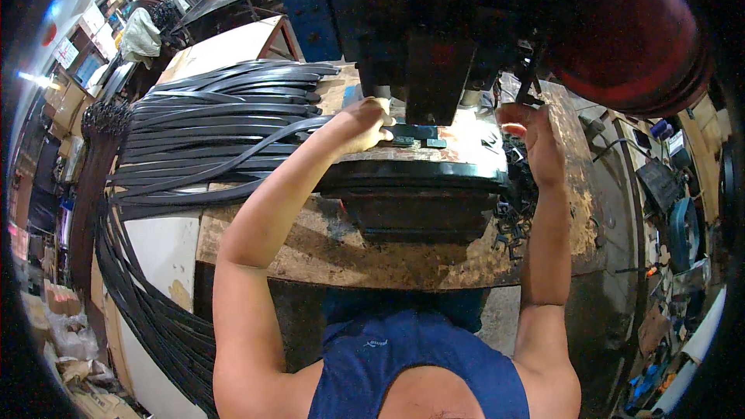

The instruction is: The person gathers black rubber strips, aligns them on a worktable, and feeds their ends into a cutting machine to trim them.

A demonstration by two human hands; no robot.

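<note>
My left hand is closed on the end part of a black strap, pressing it flat at the press's bed. The strap runs back to the left among many others. Just right of my fingers, a dark metal block lies under the dark ram of the press. My right hand is curled up at the lower end of a black lever hanging from the machine's right side. The fingers look wrapped at its tip, partly hidden from above.
A large heap of black straps covers the table's left side and hangs over its edge. Small black offcuts are strewn right of the press base. A red wheel-like housing overhangs the worn wooden table at right.
</note>
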